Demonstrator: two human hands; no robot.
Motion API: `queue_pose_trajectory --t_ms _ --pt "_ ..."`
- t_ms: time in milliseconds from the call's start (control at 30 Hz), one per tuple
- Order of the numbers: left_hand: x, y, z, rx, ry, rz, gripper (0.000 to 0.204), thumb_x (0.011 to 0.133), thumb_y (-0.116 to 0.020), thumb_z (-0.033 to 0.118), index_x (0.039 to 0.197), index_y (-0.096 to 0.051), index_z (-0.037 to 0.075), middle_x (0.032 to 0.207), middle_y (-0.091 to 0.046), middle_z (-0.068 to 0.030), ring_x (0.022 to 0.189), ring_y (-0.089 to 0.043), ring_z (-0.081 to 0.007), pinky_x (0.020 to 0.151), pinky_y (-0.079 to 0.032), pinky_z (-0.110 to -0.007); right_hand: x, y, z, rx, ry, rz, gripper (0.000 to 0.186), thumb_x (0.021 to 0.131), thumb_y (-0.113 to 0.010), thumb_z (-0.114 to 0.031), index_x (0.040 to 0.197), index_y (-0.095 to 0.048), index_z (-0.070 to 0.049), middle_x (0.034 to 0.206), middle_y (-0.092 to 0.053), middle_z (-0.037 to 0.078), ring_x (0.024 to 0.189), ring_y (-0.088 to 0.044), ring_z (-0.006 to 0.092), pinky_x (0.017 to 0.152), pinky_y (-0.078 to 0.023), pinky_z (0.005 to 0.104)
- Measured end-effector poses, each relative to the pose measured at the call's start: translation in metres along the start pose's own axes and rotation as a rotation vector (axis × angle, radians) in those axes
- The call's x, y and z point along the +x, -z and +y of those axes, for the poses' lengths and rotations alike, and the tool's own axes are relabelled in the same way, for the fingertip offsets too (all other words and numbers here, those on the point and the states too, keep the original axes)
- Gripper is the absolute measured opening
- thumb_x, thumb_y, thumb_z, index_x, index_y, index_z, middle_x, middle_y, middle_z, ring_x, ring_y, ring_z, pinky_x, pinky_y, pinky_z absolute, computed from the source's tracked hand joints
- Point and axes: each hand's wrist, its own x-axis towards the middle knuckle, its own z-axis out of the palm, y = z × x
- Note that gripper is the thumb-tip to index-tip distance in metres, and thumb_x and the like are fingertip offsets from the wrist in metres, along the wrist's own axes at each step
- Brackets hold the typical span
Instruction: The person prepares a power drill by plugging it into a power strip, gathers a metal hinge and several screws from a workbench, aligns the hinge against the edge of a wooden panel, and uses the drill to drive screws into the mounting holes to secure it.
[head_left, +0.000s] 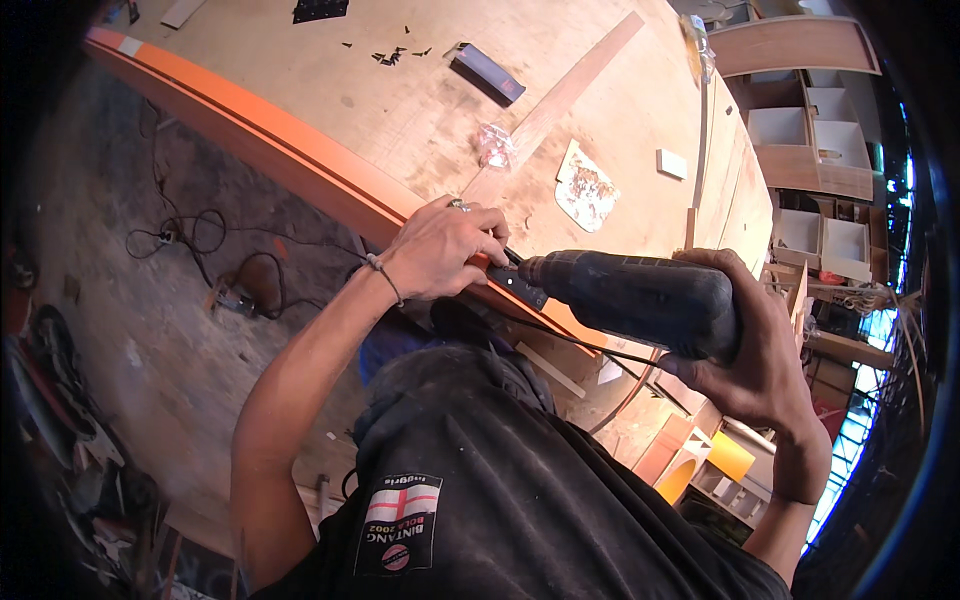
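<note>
My right hand is wrapped round the rear of a dark power drill, which lies roughly level and points left. A black cord runs below it. The drill's tip meets a black metal plate with holes on the edge of a long orange board. Beside that tip, the thumb and fingers of my left hand are pinched together at the plate. Whatever is between them is too small and hidden to make out. A ring and a wrist cord show on my left side.
On the wooden worktop lie several black screws, a dark narrow box, a wooden strip, a plastic bag, a stained scrap and a white block. Cables trail over the floor; cabinets stand right.
</note>
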Motion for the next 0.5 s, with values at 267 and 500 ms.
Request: queue_pose_trajectory --t_ms 267,500 --pt "0.0000 0.0016 0.0041 0.001 0.026 0.013 0.026 0.071 -0.085 0.017 0.096 -0.078 0.018 0.105 -0.064 0.0042 0.090 -0.066 -0.0216 0.085 -0.048 -0.039 -0.0038 0.0017 -0.0045 -0.026 0.060 0.020 0.064 0.072 -0.083 -0.007 0.130 -0.057 -0.005 0.114 -0.073 0.019 0.105 -0.074 0.0348 0.100 -0.058 0.0441" --pt "-0.0013 -0.0027 -0.0007 0.004 -0.004 0.025 0.027 0.070 -0.085 0.018 0.096 -0.078 0.018 0.106 -0.064 0.0043 0.091 -0.066 -0.0218 0.086 -0.049 -0.039 -0.0041 -0.0046 0.0008 0.060 -0.103 0.021 0.078 0.066 -0.087 -0.028 0.133 -0.059 0.000 0.118 -0.072 0.017 0.112 -0.071 0.0282 0.103 -0.052 0.0406"
